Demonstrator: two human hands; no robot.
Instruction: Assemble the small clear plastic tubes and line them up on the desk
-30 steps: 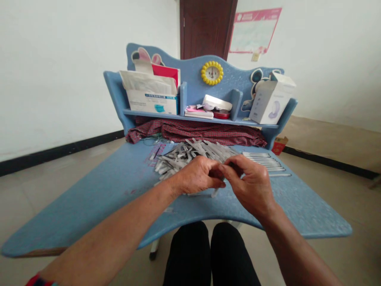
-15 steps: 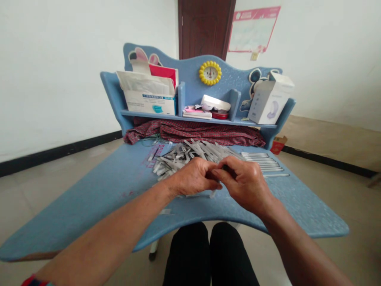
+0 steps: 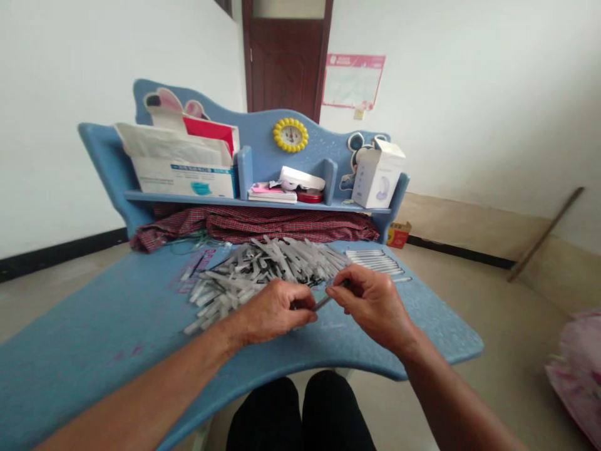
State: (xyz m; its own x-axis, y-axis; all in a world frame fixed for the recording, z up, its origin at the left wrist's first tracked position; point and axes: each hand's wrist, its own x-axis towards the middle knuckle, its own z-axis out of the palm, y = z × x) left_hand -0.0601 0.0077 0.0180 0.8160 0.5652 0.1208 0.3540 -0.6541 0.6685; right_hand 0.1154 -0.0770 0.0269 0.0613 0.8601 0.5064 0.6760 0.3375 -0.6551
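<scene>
Both my hands meet over the front of a blue desk (image 3: pixel 94 326). My left hand (image 3: pixel 272 310) and my right hand (image 3: pixel 370 300) are closed, and together they pinch a thin grey stick (image 3: pixel 325 302) that runs between their fingertips. Just behind them lies a loose pile of several similar grey sticks (image 3: pixel 253 269). To the right of the pile a neat row of sticks (image 3: pixel 375 260) lies side by side on the desk.
A red checked cloth (image 3: pixel 263 222) lies under the desk's shelf. The shelf holds a box of masks (image 3: pixel 183 175), a yellow clock (image 3: pixel 290 134) and a white carton (image 3: pixel 375 175). A brown door (image 3: pixel 284 62) is behind. A pink bag (image 3: pixel 577 363) sits on the floor at right.
My head has turned right, so the desk sits further left in view. My hands have drawn slightly apart, and the stick between them now shows.
</scene>
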